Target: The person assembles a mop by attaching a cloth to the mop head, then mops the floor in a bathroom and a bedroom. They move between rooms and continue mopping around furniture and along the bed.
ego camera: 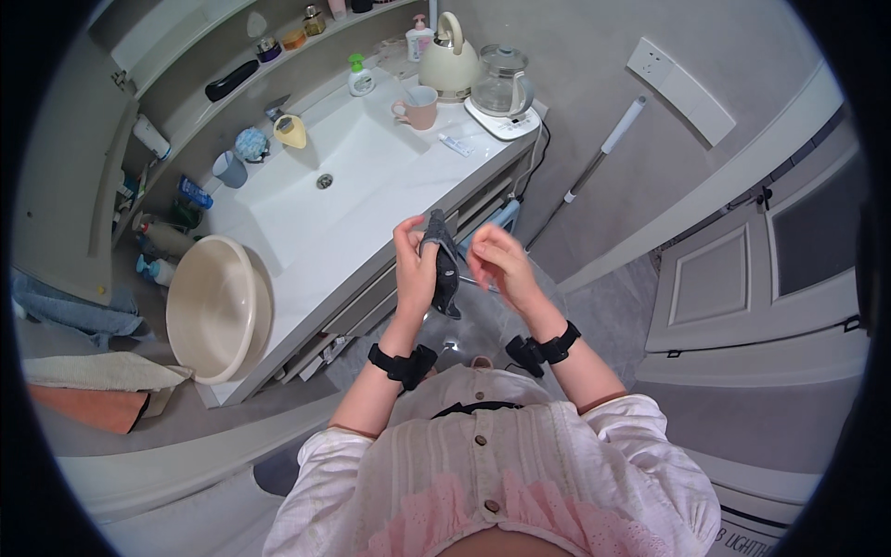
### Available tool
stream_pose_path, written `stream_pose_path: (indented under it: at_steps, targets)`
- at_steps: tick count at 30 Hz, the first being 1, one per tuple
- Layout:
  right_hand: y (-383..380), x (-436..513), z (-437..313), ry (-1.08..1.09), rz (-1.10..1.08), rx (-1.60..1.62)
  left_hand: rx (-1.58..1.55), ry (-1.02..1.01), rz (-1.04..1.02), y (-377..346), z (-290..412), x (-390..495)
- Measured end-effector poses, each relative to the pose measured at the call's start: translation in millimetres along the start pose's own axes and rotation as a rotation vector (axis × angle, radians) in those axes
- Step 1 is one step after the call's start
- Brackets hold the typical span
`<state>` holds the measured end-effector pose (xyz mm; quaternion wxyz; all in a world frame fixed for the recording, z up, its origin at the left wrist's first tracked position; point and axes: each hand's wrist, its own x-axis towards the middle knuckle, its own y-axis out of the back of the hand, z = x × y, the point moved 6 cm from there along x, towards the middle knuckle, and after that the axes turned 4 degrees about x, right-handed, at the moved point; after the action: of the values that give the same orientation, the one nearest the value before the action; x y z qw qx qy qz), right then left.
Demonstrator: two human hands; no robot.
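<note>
A small dark grey cloth [445, 275], folded and hanging down, is held in my left hand [415, 268] just off the front edge of the washbasin counter [334, 268]. The left thumb lies against the cloth, and part of the fingers is hidden behind or inside it. A little to the right, my right hand [505, 268] hovers apart from the cloth with its fingers curled and slightly blurred. Nothing shows in that hand. Beyond both hands lies the white sink basin [362, 160] with its metal drain [324, 182].
A beige plastic washbasin [209, 310] leans at the counter's left end. A pink mug [418, 109], toothpaste tube [456, 145], cream kettle [449, 66] and glass pot [500, 82] stand at the right. A pole [592, 167] leans against the wall. An open cabinet door [69, 153] is at left.
</note>
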<state>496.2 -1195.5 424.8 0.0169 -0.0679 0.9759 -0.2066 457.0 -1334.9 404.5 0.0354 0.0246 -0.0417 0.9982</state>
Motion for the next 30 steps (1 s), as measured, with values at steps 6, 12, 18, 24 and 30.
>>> stream_pose_path:
  at_steps: [6, 12, 18, 24, 30]
  targets:
    - [74, 14, 60, -0.258, 0.324, 0.087, -0.073, 0.211, -0.082, -31, -38, -11]
    - [234, 50, -70, 0.431, 1.023, -1.360, -0.021, 0.145, -0.010, -4, -38, -19]
    - [299, 116, -123, 0.186, 0.257, -2.592, 0.060, 0.096, 0.114, 24, -60, -44]
    - [379, 145, -65, -0.296, 0.012, -2.873, 0.107, 0.241, 0.303, 83, -90, -94]
    - [445, 135, 25, -0.929, -0.221, -2.794, -0.071, 0.340, 0.683, 133, -88, -173]
